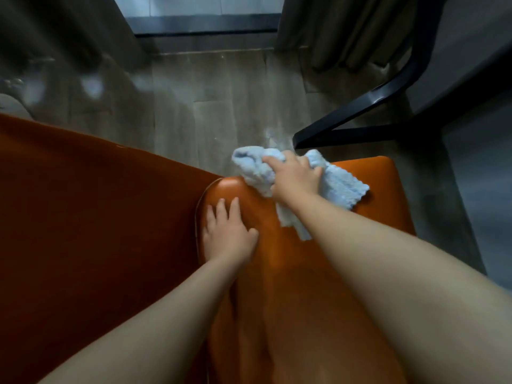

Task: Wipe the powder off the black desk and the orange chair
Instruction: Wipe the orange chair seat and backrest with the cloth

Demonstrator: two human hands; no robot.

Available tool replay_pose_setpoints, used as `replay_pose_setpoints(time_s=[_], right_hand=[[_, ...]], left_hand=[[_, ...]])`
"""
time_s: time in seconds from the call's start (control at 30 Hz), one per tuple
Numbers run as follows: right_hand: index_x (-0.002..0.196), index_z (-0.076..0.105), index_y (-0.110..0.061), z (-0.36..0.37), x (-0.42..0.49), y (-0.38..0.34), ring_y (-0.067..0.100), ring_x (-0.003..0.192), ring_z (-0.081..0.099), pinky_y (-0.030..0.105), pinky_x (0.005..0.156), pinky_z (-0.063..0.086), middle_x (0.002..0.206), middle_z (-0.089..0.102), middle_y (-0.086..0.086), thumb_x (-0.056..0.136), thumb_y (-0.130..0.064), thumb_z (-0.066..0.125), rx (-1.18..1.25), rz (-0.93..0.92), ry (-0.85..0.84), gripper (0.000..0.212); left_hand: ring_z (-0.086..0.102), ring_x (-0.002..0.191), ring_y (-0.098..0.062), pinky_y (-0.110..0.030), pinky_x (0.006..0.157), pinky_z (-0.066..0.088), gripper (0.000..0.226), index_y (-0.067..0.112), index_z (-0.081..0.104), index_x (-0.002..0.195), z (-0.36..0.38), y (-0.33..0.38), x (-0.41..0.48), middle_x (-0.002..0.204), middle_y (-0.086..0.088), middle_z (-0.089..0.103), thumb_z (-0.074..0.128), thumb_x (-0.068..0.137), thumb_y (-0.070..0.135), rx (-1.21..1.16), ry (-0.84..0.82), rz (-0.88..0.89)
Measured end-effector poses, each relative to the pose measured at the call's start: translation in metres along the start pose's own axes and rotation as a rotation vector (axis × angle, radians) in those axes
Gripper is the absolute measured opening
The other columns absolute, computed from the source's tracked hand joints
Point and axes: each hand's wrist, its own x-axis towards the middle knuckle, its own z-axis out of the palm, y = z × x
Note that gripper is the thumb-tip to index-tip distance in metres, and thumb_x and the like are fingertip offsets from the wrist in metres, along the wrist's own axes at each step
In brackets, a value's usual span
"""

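Right hand (295,180) clenches light-blue cloth (339,187) on orange chair (291,273) seat — left hand (228,231) flat, fingers straight, pressing seat edge, gripping nothing.

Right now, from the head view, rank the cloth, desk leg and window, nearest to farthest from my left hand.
From the left hand:
1. Cloth, just right of it, on the chair.
2. Desk leg, beyond the cloth, ahead and right.
3. Window, far ahead, at the top.
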Motion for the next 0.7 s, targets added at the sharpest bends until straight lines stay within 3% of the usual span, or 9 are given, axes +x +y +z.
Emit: replay_pose_setpoints(time_s=[0.17,0.27,0.4,0.57,0.63,0.7], right_hand=[[0.138,0.035,-0.037,-0.038,0.017,0.106,0.035,0.131,0.031,0.060,0.102,0.026,0.141,0.035,0.010,0.085,-0.030,0.059,-0.020,0.387,-0.041,0.058],[0.138,0.038,-0.028,-0.050,0.035,0.133,0.039,0.131,0.029,0.061,0.105,0.022,0.142,0.034,0.013,0.084,-0.034,0.057,-0.069,0.509,-0.079,0.058],[0.132,0.049,-0.022,-0.036,0.053,0.070,0.037,0.130,0.033,0.052,0.100,0.031,0.138,0.042,0.009,0.083,-0.044,0.050,-0.188,0.206,-0.083,0.053],[0.124,0.054,-0.031,-0.004,0.059,-0.011,0.032,0.127,0.042,0.043,0.098,0.039,0.131,0.048,0.005,0.087,-0.042,0.051,0.043,-0.145,-0.059,0.039],[0.128,0.052,-0.035,-0.002,0.063,-0.012,0.031,0.132,0.036,0.043,0.103,0.034,0.136,0.046,0.003,0.087,-0.046,0.050,0.055,-0.177,-0.116,0.042],[0.133,0.049,-0.036,-0.008,0.069,0.010,0.032,0.133,0.035,0.043,0.104,0.032,0.141,0.043,0.003,0.088,-0.045,0.051,0.035,-0.083,-0.160,0.046]], left_hand=[[-0.015,0.145,-0.033,-0.057,0.115,-0.002,0.076,0.036,-0.002,0.150,0.009,0.034,0.004,0.159,-0.005,-0.012,0.047,0.092,0.046,0.233,-0.058,0.096],[-0.018,0.142,-0.042,-0.057,0.115,-0.002,0.097,0.031,-0.008,0.150,0.019,0.046,0.007,0.156,-0.016,-0.019,0.053,0.082,0.064,0.251,-0.059,0.093],[-0.021,0.140,-0.046,-0.054,0.115,-0.001,0.119,0.026,-0.014,0.150,0.031,0.043,0.006,0.154,-0.022,-0.022,0.061,0.069,0.072,0.281,-0.022,0.125],[-0.018,0.141,-0.046,-0.054,0.116,0.002,0.114,0.023,-0.004,0.151,0.034,0.042,0.009,0.154,-0.022,-0.021,0.066,0.070,0.063,0.282,-0.001,0.135],[-0.019,0.141,-0.046,-0.053,0.116,0.001,0.115,0.023,-0.004,0.151,0.035,0.041,0.009,0.154,-0.021,-0.021,0.066,0.070,0.064,0.265,0.001,0.135],[-0.020,0.140,-0.045,-0.053,0.116,-0.001,0.120,0.024,-0.011,0.151,0.036,0.041,0.009,0.154,-0.021,-0.022,0.065,0.068,0.068,0.266,0.004,0.134]])
